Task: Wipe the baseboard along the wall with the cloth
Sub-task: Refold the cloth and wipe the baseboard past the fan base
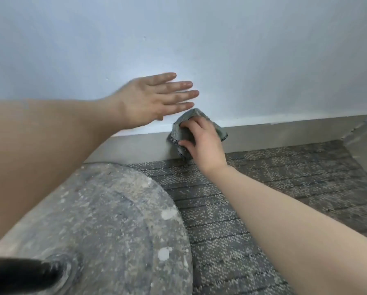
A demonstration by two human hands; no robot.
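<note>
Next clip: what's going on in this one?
A person's right hand grips a crumpled grey-green cloth and presses it against the grey baseboard, just above the speckled grey carpet. The left hand, fingers straight, is spread at the pale blue wall; contact is unclear. A dusty round stone-like base sits lower left.
</note>
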